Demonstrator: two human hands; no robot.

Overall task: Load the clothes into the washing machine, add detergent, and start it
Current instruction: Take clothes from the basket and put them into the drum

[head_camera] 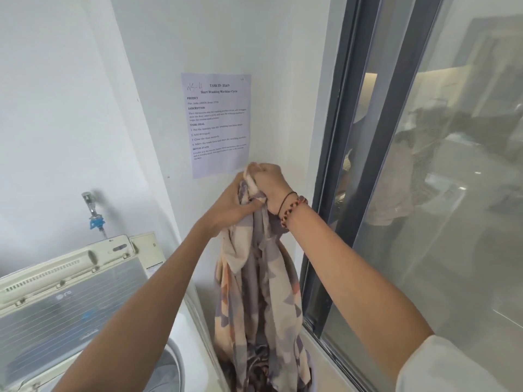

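printed sheet (216,123) on wall | tap (92,209) | window (424,165) right

Two hands (249,199), one garment (254,292), one washer (70,292), perhaps one tap (92,210)

A printed sheet (217,124) on the white wall reads "TASK ID: 3569" and "Start Washing Machine Cycle", with the headings "PROJECT", "DESCRIPTION", "TASK GOAL" and "INITIAL STATE". The small text under them is blurred. The washing machine lid (70,304) carries an LG logo.
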